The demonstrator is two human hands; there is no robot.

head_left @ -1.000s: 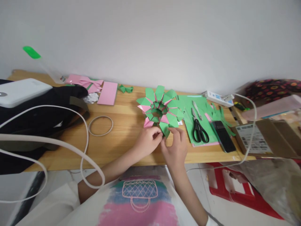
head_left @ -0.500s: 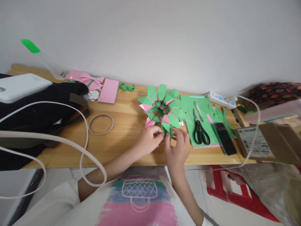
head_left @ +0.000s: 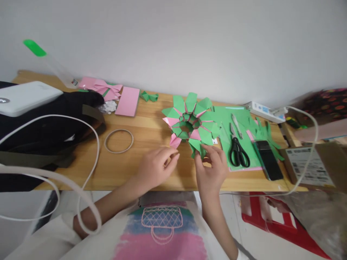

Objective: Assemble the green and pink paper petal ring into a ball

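A ring of folded green and pink paper pieces [head_left: 206, 126], with a round hole in its middle, rests on the wooden table. My right hand [head_left: 213, 168] is closed on a green folded piece at the ring's near side, thumb and fingers pinching its lower tip. To the left, my left hand [head_left: 157, 166] is held just over the table, apart from the ring. Its thumb and forefinger are brought together in a loose pinch and nothing shows between them. The closest part of the ring to it is a pink flap [head_left: 175, 141].
Black-handled scissors [head_left: 238, 153], a utility knife [head_left: 236, 125] and a phone [head_left: 269, 160] lie on or beside green sheets [head_left: 225, 112] at right. A beige hoop [head_left: 118, 141], pink paper [head_left: 128, 101] and a dark bag [head_left: 73, 126] are left. A white cable [head_left: 93, 144] loops in front.
My left hand has let go of the green piece and drawn back to the left. My right hand keeps its pinch there. The whole view has shifted slightly.
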